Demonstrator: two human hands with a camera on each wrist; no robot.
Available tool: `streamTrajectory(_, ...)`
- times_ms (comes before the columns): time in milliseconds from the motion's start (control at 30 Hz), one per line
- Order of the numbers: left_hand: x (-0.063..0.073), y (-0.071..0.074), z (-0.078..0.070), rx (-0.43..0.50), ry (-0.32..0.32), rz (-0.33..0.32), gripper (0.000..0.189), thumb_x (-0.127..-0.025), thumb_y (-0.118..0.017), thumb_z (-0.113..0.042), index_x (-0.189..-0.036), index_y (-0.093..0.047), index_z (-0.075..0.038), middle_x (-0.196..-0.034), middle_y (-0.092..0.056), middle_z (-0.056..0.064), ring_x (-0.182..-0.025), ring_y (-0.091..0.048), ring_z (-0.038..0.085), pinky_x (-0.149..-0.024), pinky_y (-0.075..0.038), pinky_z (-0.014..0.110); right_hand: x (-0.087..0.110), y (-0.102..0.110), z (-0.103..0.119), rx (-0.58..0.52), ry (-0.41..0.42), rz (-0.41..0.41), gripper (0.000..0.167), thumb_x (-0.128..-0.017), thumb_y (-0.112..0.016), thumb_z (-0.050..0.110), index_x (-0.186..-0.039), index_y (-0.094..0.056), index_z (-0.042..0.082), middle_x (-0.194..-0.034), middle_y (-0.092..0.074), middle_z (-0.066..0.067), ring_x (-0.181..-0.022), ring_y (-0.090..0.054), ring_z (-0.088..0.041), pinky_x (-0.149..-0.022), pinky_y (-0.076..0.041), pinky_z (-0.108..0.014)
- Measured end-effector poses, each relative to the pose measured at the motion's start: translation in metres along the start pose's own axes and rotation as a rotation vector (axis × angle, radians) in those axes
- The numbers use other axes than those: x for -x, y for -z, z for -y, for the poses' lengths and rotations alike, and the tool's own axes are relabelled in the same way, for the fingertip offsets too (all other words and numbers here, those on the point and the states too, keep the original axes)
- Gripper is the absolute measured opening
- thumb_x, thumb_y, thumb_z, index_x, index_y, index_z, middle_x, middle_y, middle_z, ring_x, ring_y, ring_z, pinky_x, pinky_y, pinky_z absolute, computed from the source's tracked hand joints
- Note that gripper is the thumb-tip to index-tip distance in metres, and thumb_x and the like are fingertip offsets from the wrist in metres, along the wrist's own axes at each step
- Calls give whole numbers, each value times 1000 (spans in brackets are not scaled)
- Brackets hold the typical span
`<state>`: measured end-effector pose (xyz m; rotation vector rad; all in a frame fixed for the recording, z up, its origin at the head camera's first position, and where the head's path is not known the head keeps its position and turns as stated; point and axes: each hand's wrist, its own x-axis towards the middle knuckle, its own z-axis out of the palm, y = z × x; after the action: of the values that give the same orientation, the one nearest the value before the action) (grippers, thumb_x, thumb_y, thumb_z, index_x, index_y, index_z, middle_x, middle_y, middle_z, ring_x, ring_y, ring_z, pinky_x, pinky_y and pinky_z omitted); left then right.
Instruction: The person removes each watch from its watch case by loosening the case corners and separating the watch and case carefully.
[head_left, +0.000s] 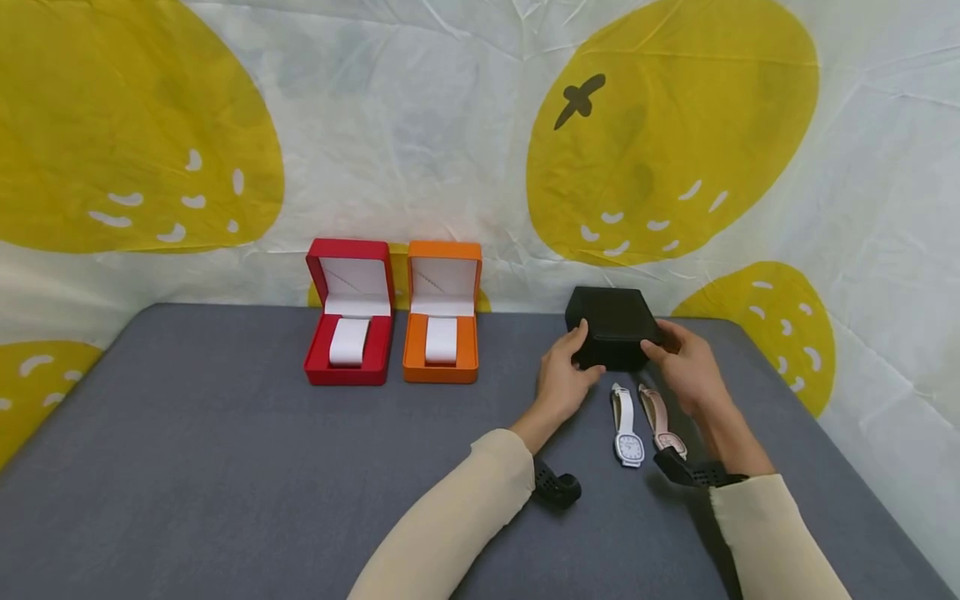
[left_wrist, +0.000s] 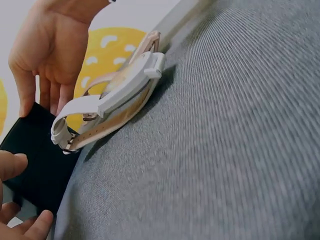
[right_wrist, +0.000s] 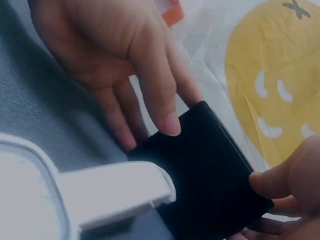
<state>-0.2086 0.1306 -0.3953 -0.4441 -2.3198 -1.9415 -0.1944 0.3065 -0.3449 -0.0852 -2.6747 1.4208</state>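
You can read no text or numbers here: the dial marks on the white watch (head_left: 626, 419) and pink watch (head_left: 657, 416), and the slanting lines inside the red box (head_left: 348, 308) and orange box (head_left: 442, 307), are too small to decipher.

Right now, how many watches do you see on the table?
2: a white watch on the left and a pink watch to its right, both in front of the black box. The box's inside is out of view, so more may be hidden there.
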Motion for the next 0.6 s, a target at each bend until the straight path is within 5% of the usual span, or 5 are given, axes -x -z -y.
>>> streamTrajectory(433,2,18,-1,-119,-275,-282,50,-80,-77,-8,-128,-61,-13,-121,-64,4,-100,-64,13,-68,-51,15,13,-11,27,-12,82,-43,52,-100,-51,17,-144,-35,-5,-131,-48,-26,-113,-49,-35,-96,-41,-49)
streamTrajectory(600,6,29,0,-142,-326,-324,47,-81,-77,-12,-126,-62,-14,-119,-65,3,-92,-67,13,-67,-52,15,20,-18,39,-38,93,-24,53,-100,-51,18,-145,-33,-4,-133,-46,-26,-116,-48,-37,-97,-40,-49)
